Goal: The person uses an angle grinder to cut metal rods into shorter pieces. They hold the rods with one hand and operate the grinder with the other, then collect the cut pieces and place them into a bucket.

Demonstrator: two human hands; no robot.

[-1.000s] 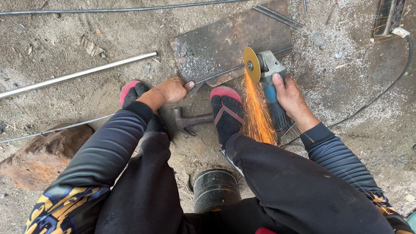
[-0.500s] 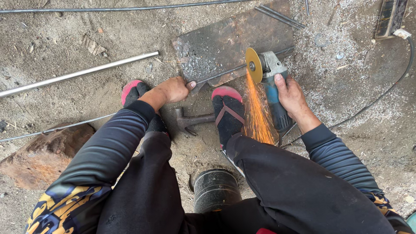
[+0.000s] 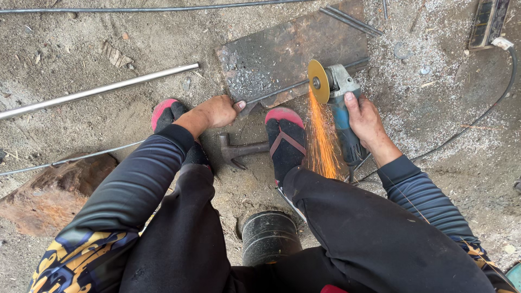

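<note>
My right hand (image 3: 364, 116) grips the blue body of an angle grinder (image 3: 339, 103). Its yellow disc (image 3: 318, 81) bites into a thin metal rod (image 3: 282, 90) lying across a rusty steel plate (image 3: 282, 51). Orange sparks (image 3: 323, 141) stream back toward my right foot (image 3: 285, 138). My left hand (image 3: 214, 111) holds the near end of that rod down at the plate's edge, beside my left foot (image 3: 165, 112).
A hammer (image 3: 239, 150) lies on the dirt between my feet. A long steel pipe (image 3: 97, 91) rests to the left, with a rusty block (image 3: 51, 190) below it. A black cylinder (image 3: 269, 236) stands between my legs. The power cable (image 3: 477, 116) runs off to the right.
The view has shifted slightly. The grinder keeps cutting at the same spot, sparks still falling; both hands hold their places.
</note>
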